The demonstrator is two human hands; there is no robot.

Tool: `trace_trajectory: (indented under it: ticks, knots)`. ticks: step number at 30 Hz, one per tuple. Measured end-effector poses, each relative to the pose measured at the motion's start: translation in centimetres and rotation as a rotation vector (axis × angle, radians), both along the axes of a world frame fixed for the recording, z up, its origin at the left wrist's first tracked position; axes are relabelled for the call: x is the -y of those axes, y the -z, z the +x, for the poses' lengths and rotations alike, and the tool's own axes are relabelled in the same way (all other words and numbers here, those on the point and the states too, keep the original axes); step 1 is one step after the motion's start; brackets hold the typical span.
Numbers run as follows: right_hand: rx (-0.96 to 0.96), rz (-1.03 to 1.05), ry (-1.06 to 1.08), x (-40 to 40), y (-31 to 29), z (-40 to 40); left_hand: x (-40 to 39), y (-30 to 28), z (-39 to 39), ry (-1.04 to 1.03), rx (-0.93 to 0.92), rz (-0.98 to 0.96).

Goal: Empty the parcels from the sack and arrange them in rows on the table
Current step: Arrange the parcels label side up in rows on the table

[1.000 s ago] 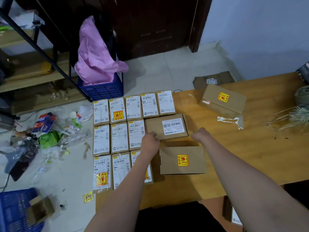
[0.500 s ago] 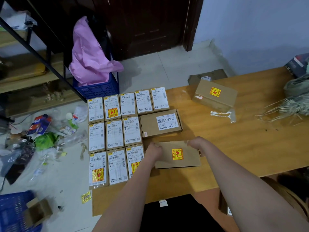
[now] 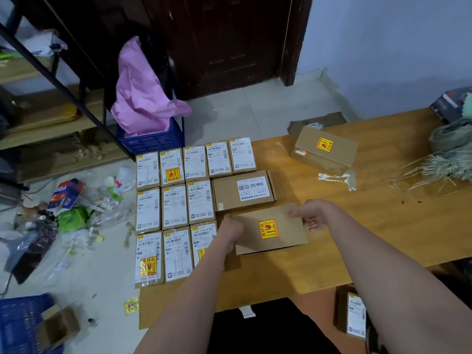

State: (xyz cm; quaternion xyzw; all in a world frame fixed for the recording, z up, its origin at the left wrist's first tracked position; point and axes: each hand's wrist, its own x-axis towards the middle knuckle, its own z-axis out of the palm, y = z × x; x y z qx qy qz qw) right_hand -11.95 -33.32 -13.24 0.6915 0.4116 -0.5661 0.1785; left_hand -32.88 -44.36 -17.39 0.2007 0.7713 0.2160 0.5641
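1. A brown cardboard parcel (image 3: 270,229) with a yellow-and-red fragile sticker sits on the wooden table (image 3: 383,226), held at both short ends and slightly tilted against the rows.
2. The left hand (image 3: 231,231) grips the parcel's left end, fingers curled over the edge; the right hand (image 3: 313,213) clasps its right far corner, fingers closed on the cardboard.
3. Just beyond that parcel lies a wider brown box with a white barcode label (image 3: 244,191), close to it; whether they touch cannot be told.
4. Left of the held parcel, small labelled parcels (image 3: 175,206) lie in three rows, edges together, reaching the table's left end.
5. Beyond and right of the held parcel, well apart, a further brown box with a fragile sticker (image 3: 324,149) stands at an angle.
6. Further right of it, a greenish sack with frayed fibres (image 3: 449,159) rests at the table's right edge.
7. On the floor left of the table: scattered litter (image 3: 71,208) and a blue crate holding pink plastic (image 3: 150,118).
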Motion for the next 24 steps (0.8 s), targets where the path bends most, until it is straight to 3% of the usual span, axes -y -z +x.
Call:
trace_trajectory:
  ticks: [6,11,17,20,24]
  knots:
    - [-0.174,0.033,0.083,-2.2,-2.5,-0.3,-0.3,-1.2,-0.2,0.005,0.118,0.069]
    - [-0.136,0.092,0.139,-2.8,-3.4,-0.6,-0.3,-2.3,-1.3,0.071,0.142,0.203]
    - [-0.128,-0.055,0.388,-2.6,-2.9,0.0,0.0,-3.2,-3.7,0.332,0.169,0.331]
    - [-0.110,-0.097,0.448,-2.7,-2.2,-0.4,-0.2,-3.2,-4.1,0.287,0.052,0.352]
    - [-0.118,-0.052,0.430,-2.7,-2.1,-0.6,0.4,-2.8,-4.6,0.188,0.205,0.273]
